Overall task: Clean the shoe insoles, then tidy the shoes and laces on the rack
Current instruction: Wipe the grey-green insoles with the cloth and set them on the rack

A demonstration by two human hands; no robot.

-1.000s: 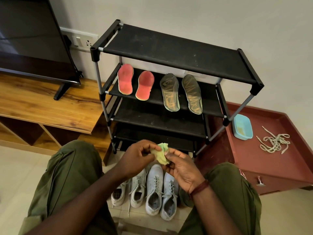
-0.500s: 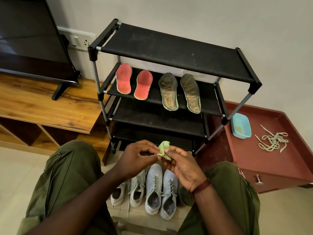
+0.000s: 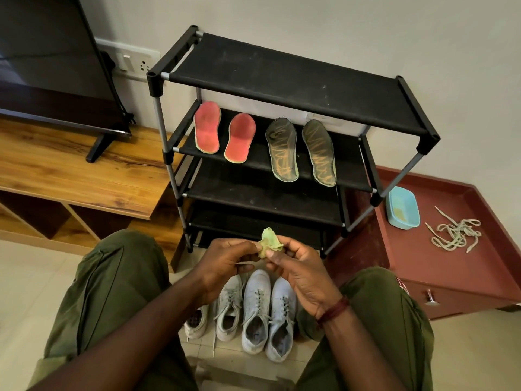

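My left hand (image 3: 225,263) and right hand (image 3: 298,275) pinch the green cloth (image 3: 269,241), bunched tighter than a second ago, near the rack (image 3: 282,77), so wiping the insoles (image 3: 282,150) on its second shelf seems next.

Rack (image 3: 282,80) at centre of frame, four insoles (image 3: 282,150) side by side on its second shelf (image 3: 349,156), four shoes (image 3: 255,309) on the floor (image 3: 468,351) before it. At right, a cabinet (image 3: 465,277) carries a basin (image 3: 401,207) with laces (image 3: 455,234) to its right; a television (image 3: 50,60) stands on a tabletop (image 3: 70,176) at upper left.
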